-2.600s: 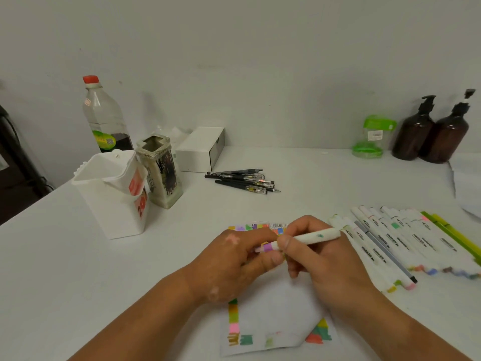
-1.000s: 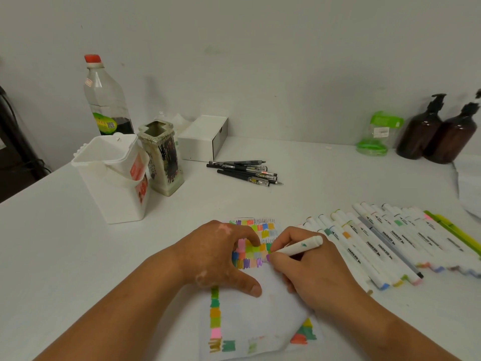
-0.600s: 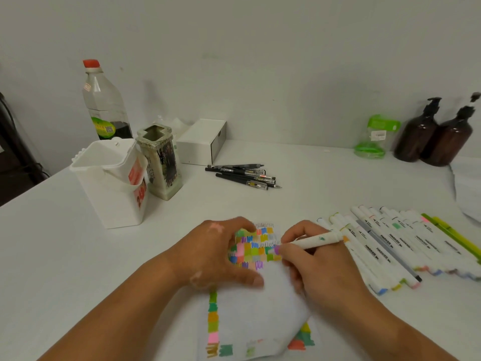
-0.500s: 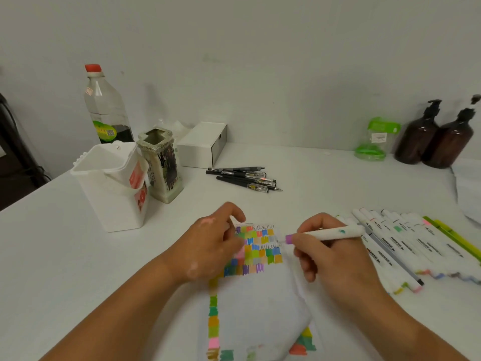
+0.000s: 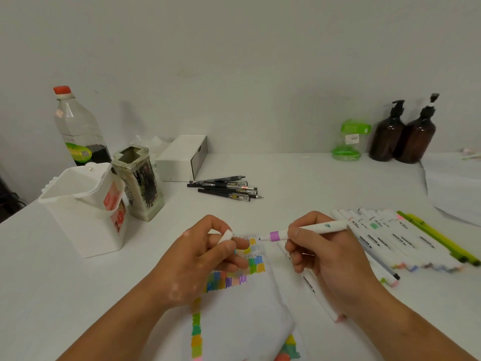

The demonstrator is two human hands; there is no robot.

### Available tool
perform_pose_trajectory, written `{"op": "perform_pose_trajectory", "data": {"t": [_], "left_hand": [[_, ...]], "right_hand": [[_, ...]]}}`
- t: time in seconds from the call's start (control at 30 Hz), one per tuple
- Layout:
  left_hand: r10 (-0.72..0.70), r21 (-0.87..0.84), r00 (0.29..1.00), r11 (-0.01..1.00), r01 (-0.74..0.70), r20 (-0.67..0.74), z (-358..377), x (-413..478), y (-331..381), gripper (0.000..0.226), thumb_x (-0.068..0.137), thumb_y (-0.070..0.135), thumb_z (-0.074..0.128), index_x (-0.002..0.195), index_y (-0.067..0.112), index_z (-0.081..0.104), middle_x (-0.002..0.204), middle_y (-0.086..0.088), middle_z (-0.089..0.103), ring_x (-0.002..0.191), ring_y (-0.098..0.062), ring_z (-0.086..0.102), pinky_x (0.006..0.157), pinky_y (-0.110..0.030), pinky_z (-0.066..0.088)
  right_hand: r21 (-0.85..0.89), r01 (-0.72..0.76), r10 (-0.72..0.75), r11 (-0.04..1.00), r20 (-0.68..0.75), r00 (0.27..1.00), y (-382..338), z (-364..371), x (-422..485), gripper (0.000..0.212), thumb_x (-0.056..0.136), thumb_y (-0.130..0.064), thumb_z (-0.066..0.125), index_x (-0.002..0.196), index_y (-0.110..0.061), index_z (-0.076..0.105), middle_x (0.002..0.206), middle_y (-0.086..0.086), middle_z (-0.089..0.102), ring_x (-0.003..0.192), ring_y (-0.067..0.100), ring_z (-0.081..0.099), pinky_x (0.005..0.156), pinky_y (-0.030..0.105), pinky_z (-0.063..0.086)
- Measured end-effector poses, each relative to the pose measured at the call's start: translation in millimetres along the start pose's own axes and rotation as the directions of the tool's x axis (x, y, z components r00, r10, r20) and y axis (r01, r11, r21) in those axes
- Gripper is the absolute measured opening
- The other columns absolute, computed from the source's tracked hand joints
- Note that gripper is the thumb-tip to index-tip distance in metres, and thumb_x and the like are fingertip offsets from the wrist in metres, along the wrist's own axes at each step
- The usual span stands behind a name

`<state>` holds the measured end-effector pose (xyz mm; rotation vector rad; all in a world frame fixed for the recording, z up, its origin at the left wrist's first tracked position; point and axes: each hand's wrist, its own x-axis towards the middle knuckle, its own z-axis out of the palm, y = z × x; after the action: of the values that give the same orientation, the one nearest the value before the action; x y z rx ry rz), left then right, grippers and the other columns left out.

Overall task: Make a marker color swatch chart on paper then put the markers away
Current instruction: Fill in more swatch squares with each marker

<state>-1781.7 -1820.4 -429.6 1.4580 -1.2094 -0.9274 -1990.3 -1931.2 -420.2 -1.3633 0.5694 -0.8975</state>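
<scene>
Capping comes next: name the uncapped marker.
The marker in the right hand: bare tip, purple collar; left hand holds its cap. Other markers lie on the table.

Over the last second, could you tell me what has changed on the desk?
The right hand lifted the marker off the paper; the left hand left the paper and pinches the white cap near the marker's tip. The marker row stayed put.

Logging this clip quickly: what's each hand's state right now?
Left hand: pinching the marker cap.
Right hand: gripping the uncapped marker.
</scene>
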Motion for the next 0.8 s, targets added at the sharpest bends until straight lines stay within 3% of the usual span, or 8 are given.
{"op": "perform_pose_trajectory", "data": {"t": [0.1, 0.2, 0.5, 0.67, 0.8], "left_hand": [[0.042, 0.088, 0.999, 0.995, -0.040, -0.018, 1.0, -0.5, 3.7, 0.013, 0.084, 0.032, 0.066, 0.093, 0.024, 0.069, 0.092, -0.005, 0.078, 0.078, -0.024, 0.075, 0.070, -0.029, 0.061], [0.052, 0.097, 0.998, 0.994, -0.049, -0.026, 2.8, -2.1, 6.1, 0.011, 0.079, 0.033, 0.071, 0.090, 0.033, 0.073, 0.082, -0.005, 0.078, 0.070, -0.021, 0.074, 0.064, -0.022, 0.058], [0.036, 0.039, 0.999, 0.999, -0.036, -0.013, 9.5, -4.9, 8.9, 0.018, 0.079, 0.026, 0.074, 0.096, 0.031, 0.077, 0.077, -0.008, 0.077, 0.068, -0.022, 0.074, 0.066, -0.024, 0.059], [0.060, -0.038, 0.998, 0.997, -0.060, -0.011, 9.5, -5.4, 9.0, 0.016, 0.081, 0.022, 0.074, 0.096, 0.025, 0.077, 0.076, -0.014, 0.076, 0.067, -0.028, 0.074, 0.064, -0.030, 0.059], [0.051, 0.004, 0.998, 0.999, -0.051, -0.023, 8.3, -5.1, 9.1, 0.018, 0.079, 0.026, 0.075, 0.097, 0.028, 0.077, 0.078, -0.009, 0.077, 0.070, -0.025, 0.075, 0.066, -0.030, 0.060]], "right_hand": [[0.045, -0.002, 0.001, 0.999, 0.025, 1.000, 0.2, 0.0, -0.1, 0.005, 0.077, -0.016, 0.068, 0.073, -0.016, 0.073, 0.070, 0.017, 0.068, 0.055, 0.021, 0.059, 0.048, 0.027, 0.047], [0.052, 0.001, -0.003, 0.999, 0.049, 0.999, 1.8, 0.4, -0.2, 0.007, 0.077, -0.015, 0.067, 0.074, -0.016, 0.073, 0.071, 0.018, 0.069, 0.055, 0.021, 0.059, 0.048, 0.027, 0.047], [-0.037, 0.000, 0.004, 0.999, 0.125, 0.992, 4.3, 8.5, -5.3, 0.005, 0.078, -0.014, 0.071, 0.079, -0.016, 0.075, 0.074, 0.020, 0.073, 0.058, 0.020, 0.062, 0.051, 0.027, 0.051], [0.001, -0.039, 0.039, 0.999, 0.125, 0.991, 3.2, 10.1, -5.0, 0.005, 0.078, -0.016, 0.073, 0.081, -0.015, 0.077, 0.078, 0.020, 0.075, 0.062, 0.021, 0.067, 0.056, 0.026, 0.055], [-0.034, -0.027, 0.031, 0.999, 0.130, 0.991, 4.3, 10.5, -6.0, 0.011, 0.086, -0.006, 0.078, 0.080, -0.015, 0.077, 0.078, 0.020, 0.075, 0.064, 0.022, 0.068, 0.058, 0.028, 0.056]]}}
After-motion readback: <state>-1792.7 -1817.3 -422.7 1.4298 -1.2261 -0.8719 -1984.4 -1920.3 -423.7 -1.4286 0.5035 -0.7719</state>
